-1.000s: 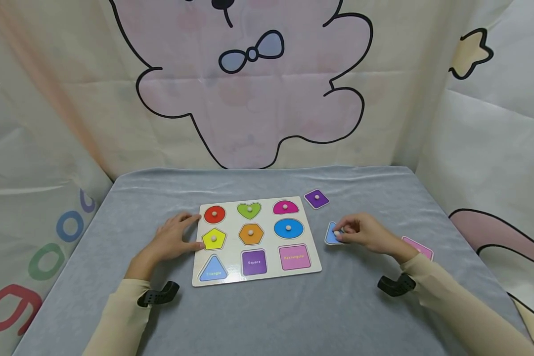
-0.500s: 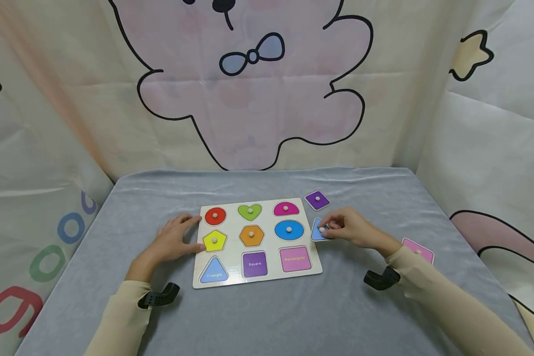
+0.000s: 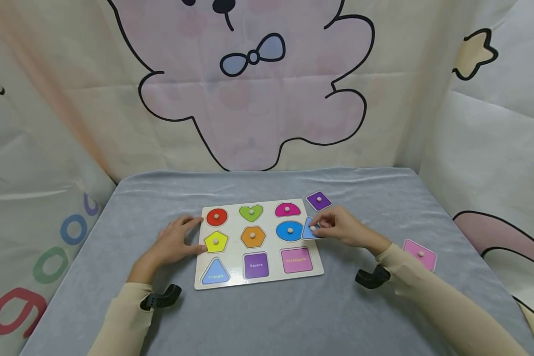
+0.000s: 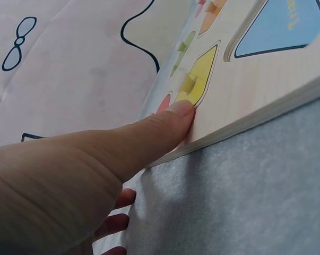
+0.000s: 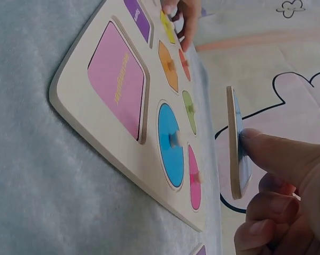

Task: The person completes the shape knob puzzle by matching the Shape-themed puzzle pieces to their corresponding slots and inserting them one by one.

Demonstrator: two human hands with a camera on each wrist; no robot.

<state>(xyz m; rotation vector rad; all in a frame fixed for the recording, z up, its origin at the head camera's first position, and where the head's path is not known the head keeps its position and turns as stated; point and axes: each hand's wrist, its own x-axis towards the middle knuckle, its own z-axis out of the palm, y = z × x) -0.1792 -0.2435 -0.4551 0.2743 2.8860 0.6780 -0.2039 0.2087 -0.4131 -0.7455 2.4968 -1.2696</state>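
A wooden shape puzzle board [image 3: 236, 264] lies on the cloth. Its triangle [image 3: 215, 272], square [image 3: 256, 269] and rectangle [image 3: 297, 256] recesses show printed words, while knobbed pieces sit in the other recesses. My left hand [image 3: 175, 241] rests at the board's left edge, fingers spread, the thumb [image 4: 173, 117] touching the top beside the yellow pentagon [image 4: 202, 74]. My right hand [image 3: 349, 230] pinches a blue triangle puzzle piece [image 3: 308, 232] by its knob, above the board's right edge next to the blue oval [image 3: 288, 231]. In the right wrist view that piece [image 5: 234, 143] hangs edge-on, apart from the board.
A purple square piece [image 3: 319, 200] lies behind the board's right corner. To the right, near my right forearm, lies a pink rectangle piece [image 3: 420, 254]. Grey cloth [image 3: 267, 321] covers the table, with printed curtains [image 3: 249, 109] behind and at the sides.
My right hand has carried the blue triangle piece left, from the cloth beside the board to over its right edge. The left hand has stayed at the board's left edge.
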